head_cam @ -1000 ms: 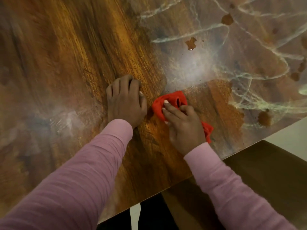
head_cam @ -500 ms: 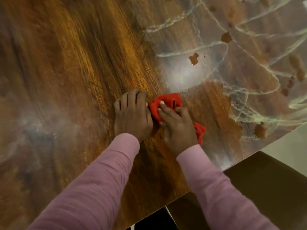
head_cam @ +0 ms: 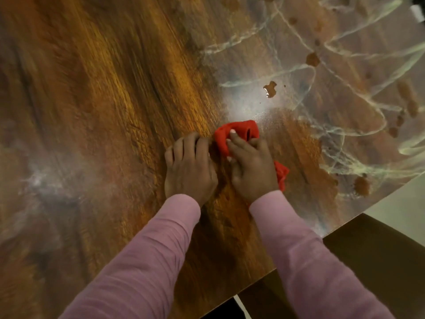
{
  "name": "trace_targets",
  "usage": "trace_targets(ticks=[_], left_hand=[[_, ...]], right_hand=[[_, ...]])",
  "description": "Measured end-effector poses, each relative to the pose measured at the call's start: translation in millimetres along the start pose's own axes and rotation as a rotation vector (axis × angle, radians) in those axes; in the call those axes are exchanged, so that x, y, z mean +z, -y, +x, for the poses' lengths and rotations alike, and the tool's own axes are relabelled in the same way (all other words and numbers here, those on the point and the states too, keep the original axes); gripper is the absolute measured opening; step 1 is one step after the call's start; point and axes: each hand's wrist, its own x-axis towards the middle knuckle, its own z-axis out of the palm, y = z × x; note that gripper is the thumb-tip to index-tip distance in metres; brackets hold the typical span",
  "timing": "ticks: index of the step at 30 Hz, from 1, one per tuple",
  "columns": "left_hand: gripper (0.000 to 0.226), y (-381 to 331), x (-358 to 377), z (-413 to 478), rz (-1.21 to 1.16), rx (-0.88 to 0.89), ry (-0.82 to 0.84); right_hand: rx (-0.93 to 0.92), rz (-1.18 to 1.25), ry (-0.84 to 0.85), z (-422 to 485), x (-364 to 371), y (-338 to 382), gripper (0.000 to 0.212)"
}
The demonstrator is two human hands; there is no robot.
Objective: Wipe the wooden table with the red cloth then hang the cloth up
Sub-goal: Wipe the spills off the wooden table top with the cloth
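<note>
The wooden table (head_cam: 110, 93) fills most of the head view, its grain running diagonally. A bunched red cloth (head_cam: 239, 132) lies on it near the middle, pressed down under my right hand (head_cam: 251, 166), whose fingers curl over it; a corner of cloth pokes out by the wrist. My left hand (head_cam: 189, 166) rests on the wood just left of the cloth, fingers bent, holding nothing. White soapy streaks and brown droplets (head_cam: 270, 88) cover the table's right part.
The table's near edge (head_cam: 299, 254) runs diagonally at the lower right. Beyond it sit a dark brown surface (head_cam: 379, 261) and a pale floor (head_cam: 404, 208). A faint whitish smear marks the wood at the left.
Both hands have drawn closer together and the cloth has slid a little toward my left hand. The view has shifted, so the hands sit lower in the frame.
</note>
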Motion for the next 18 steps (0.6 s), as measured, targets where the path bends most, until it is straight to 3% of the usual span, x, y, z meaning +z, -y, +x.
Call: trace_targets(ticks=[3,7,10,16,18], left_hand=[[0.042,1.0,1.5,-0.9,-0.017,0.002,-0.004],[0.039,0.6,2.3,-0.4,-0.042,0.018,-0.024],[0.035,0.1,2.8,-0.1,-0.049,0.014,-0.033],[0.028,-2.1,0.3,-0.8,-0.097,-0.03,-0.048],[0.026,1.7,-1.1,-0.1,-0.109,-0.04,-0.072]], right_hand=[[-0.029,-0.039,-0.025,9.7,-6.6,-16.5,0.036],[0.316,-0.058,-0.118,58.5,-21.7,-74.4,0.043],[0.38,-0.027,-0.154,64.0,-20.0,-64.0,0.044],[-0.143,-0.02,0.036,27.0,11.0,11.8,0.036],[-0.161,-0.047,0.0,36.5,1.1,-3.7,0.035]])
